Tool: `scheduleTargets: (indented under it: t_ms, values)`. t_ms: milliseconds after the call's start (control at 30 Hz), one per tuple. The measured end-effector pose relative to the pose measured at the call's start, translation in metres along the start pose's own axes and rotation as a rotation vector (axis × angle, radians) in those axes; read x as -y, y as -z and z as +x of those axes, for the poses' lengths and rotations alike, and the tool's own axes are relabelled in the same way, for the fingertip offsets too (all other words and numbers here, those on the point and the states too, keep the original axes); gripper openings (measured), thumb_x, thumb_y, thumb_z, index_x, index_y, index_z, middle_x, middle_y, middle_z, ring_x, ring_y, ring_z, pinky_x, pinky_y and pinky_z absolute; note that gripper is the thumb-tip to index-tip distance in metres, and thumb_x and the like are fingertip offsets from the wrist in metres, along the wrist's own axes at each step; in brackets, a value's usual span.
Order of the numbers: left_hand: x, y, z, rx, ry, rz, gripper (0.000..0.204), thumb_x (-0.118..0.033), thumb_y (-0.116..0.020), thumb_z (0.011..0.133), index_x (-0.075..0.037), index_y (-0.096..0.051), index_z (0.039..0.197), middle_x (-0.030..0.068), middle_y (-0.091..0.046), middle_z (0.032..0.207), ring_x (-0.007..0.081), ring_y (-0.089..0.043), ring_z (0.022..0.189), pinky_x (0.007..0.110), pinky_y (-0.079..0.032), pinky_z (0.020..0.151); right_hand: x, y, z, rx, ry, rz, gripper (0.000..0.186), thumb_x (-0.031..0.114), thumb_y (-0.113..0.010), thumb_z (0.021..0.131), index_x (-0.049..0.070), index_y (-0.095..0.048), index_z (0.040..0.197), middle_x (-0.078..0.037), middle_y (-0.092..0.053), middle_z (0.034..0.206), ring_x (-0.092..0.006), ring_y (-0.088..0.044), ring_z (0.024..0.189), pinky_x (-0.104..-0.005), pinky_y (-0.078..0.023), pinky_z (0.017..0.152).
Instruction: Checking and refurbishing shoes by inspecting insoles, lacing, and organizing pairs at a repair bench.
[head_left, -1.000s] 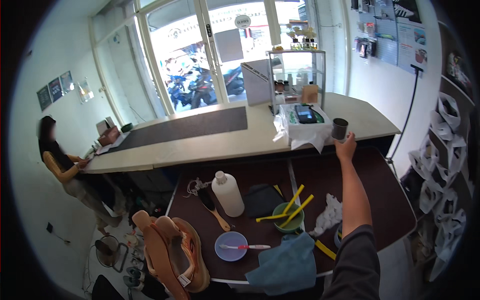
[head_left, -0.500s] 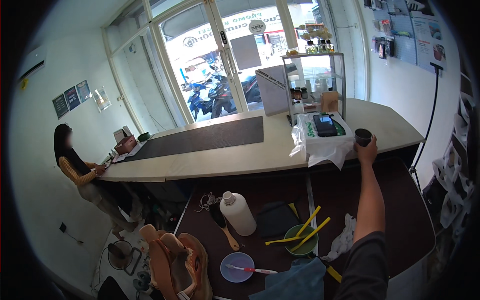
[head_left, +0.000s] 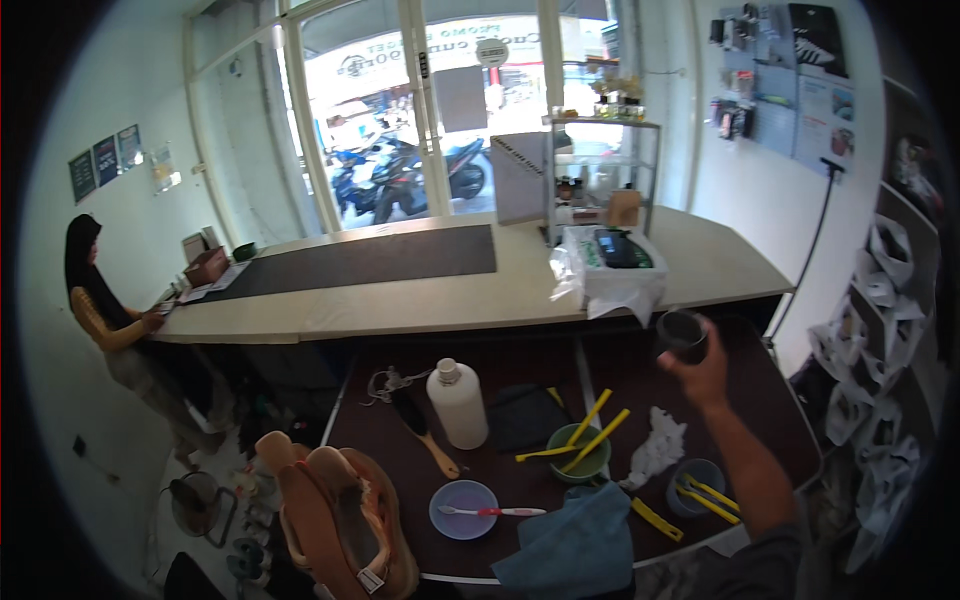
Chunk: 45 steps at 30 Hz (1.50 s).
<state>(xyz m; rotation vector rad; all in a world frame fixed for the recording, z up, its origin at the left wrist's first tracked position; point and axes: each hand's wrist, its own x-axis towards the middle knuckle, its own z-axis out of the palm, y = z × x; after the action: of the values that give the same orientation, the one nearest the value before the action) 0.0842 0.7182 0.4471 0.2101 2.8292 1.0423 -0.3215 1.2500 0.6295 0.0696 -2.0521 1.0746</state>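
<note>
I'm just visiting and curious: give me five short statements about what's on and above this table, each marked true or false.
1. The right hand holds a dark cup. True.
2. The toothbrush lies across the green bowl. False: it lies across the purple bowl.
3. The white bottle stands upright. True.
4. The blue cloth hangs from the right hand. False: it lies at the near edge of the brown table.
5. Yellow handles stick out of the green bowl. True.
</note>
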Motion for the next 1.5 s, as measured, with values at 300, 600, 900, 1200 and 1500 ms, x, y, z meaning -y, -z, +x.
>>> scheduleTargets:
  t_ms: [300,600,900,1200,1500]
  values:
    - [0.03,-0.013,0.002,-0.126,-0.203,0.105,0.064,-0.04,-0.067,0.078,-0.015,-0.05,0.135,0.0158,-0.03,0.152,0.0438,-0.02,0.141,0.063,-0.014,0.111,0.231,0.035,-0.133,0.468,0.055,0.265,0.087,0.028,-0.092,0.057,0.003,-0.049,0.129,-0.013,-0.058,0.122,-0.0278,-0.056,0.113,-0.0391,-0.041,0.099]
    - [0.006,0.0,-0.006,-0.099,-0.14,0.077,0.054,-0.031,-0.063,0.08,-0.014,-0.053,0.13,0.0157,-0.035,0.149,0.0422,-0.023,0.14,0.063,-0.015,0.111,0.336,0.05,-0.149,0.642,0.458,0.27,0.079,0.035,-0.088,0.063,0.002,-0.051,0.124,-0.012,-0.063,0.114,-0.0249,-0.061,0.104,-0.0451,-0.036,0.101]
    - [0.039,-0.028,-0.026,-0.185,-0.16,0.06,0.055,-0.026,-0.062,0.085,-0.014,-0.048,0.137,0.0132,-0.027,0.155,0.041,-0.016,0.144,0.061,-0.013,0.112,0.374,0.057,-0.145,0.558,0.675,0.128,0.026,0.023,-0.068,0.088,0.007,-0.058,0.107,-0.01,-0.069,0.1,-0.0174,-0.064,0.088,-0.0447,-0.039,0.1]
    - [0.053,-0.039,-0.04,-0.182,-0.133,0.132,0.055,-0.027,-0.061,0.085,-0.014,-0.048,0.137,0.0128,-0.028,0.154,0.0406,-0.017,0.143,0.061,-0.014,0.112,0.392,0.05,-0.159,0.296,0.608,0.138,0.026,0.028,-0.069,0.085,0.02,-0.057,0.106,-0.003,-0.065,0.099,-0.0182,-0.062,0.088,-0.0445,-0.042,0.098]
    - [0.122,-0.082,-0.052,-0.119,-0.152,0.395,0.054,-0.029,-0.061,0.086,-0.014,-0.049,0.137,0.0124,-0.029,0.154,0.0403,-0.018,0.143,0.061,-0.014,0.112,0.366,0.043,-0.141,0.119,1.035,0.228,0.037,0.031,-0.071,0.083,0.022,-0.053,0.113,-0.003,-0.064,0.095,-0.0177,-0.062,0.082,-0.0416,-0.044,0.095]
